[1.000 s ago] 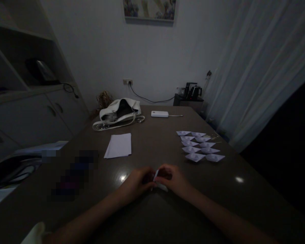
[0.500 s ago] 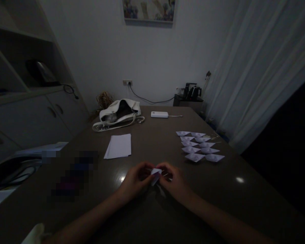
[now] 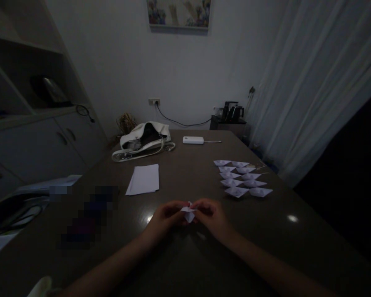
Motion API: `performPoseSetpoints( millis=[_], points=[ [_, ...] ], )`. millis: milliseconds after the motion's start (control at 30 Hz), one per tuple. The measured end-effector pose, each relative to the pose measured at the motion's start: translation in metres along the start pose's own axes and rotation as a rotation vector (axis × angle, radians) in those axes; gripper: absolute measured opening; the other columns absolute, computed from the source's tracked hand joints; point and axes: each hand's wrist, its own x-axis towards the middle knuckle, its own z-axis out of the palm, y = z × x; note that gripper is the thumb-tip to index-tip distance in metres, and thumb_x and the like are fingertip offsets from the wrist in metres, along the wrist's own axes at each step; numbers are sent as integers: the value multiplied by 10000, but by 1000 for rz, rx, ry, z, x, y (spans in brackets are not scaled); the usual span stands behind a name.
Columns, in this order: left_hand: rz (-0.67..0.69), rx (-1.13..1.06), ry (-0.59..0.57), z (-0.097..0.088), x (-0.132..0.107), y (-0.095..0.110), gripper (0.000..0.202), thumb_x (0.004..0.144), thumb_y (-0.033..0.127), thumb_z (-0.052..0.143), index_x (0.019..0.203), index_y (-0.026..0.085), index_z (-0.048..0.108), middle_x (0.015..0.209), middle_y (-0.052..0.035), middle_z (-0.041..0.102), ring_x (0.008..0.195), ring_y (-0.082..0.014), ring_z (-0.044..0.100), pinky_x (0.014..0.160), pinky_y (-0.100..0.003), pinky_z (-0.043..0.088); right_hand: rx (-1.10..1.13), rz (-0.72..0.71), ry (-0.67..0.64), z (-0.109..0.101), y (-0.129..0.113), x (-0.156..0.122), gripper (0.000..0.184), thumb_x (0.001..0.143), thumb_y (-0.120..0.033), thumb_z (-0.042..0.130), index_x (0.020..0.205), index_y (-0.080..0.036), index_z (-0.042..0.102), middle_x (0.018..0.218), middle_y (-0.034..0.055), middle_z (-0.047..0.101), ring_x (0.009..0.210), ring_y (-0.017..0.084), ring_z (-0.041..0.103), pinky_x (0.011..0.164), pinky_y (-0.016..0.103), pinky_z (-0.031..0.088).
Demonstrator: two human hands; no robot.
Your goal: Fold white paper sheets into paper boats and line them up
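A small folded white paper (image 3: 189, 215) is pinched between my two hands, just above the near middle of the table. My left hand (image 3: 168, 216) grips its left side with thumb and fingers. On the opposite side, my right hand (image 3: 210, 217) is closed on it in the same way. The fingertips cover part of the folds. To the right stand several folded paper boats (image 3: 236, 192) in two columns. A stack of white paper sheets (image 3: 144, 180) lies to the left, beyond my left hand.
Toward the back of the dark table (image 3: 185, 173) lie a white handbag (image 3: 145, 138) and a white power bank (image 3: 193, 140) with a short cable. A blurred-out patch (image 3: 86, 218) covers something at left. Kettles (image 3: 234, 111) stand on a low cabinet behind.
The folded paper has changed shape between my fingers, with a wider top edge and a point facing down. My fingers have closed in around it. The boats and sheets stay put.
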Motion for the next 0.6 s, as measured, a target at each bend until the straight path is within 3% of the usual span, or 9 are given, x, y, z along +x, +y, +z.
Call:
performPoseSetpoints(
  millis=[133, 300, 367, 500, 600],
  points=[
    [-27, -117, 18, 0, 1, -1, 422, 615, 343, 811, 954, 136, 668, 926, -74, 710, 865, -208, 662, 803, -320, 507, -13, -8, 0, -3, -4, 1, 115, 772, -272, 612, 784, -176, 673, 771, 39, 700, 709, 171, 666, 663, 287, 524],
    [-46, -93, 75, -1, 2, -5, 420, 622, 384, 805, 903, 128, 626, 865, -65, 693, 768, -186, 665, 713, -302, 528, -71, -32, -61, -3, -16, -6, 124, 791, -270, 581, 797, -171, 655, 782, 41, 687, 775, 182, 663, 712, 301, 516],
    [-9, -40, 87, -2, 2, -6, 407, 604, 363, 816, 860, 134, 596, 801, -37, 683, 699, -163, 654, 658, -277, 518, -69, -23, -96, 0, -15, -8, 113, 784, -279, 615, 823, -174, 611, 794, 31, 676, 754, 166, 654, 685, 278, 508],
    [86, 62, 121, -3, 3, -4, 375, 589, 316, 814, 791, 152, 544, 712, 10, 646, 630, -129, 622, 597, -232, 482, 23, 87, -74, 5, -4, -8, 327, 715, -285, 712, 925, -207, 474, 745, -13, 655, 639, 141, 638, 558, 229, 474],
    [96, 94, 135, -1, 2, 0, 382, 576, 301, 814, 772, 162, 517, 689, 18, 631, 620, -126, 615, 586, -223, 474, 88, 167, -125, 5, 0, -6, 350, 714, -259, 705, 969, -198, 474, 679, -29, 642, 588, 138, 635, 554, 239, 473]
  ],
)
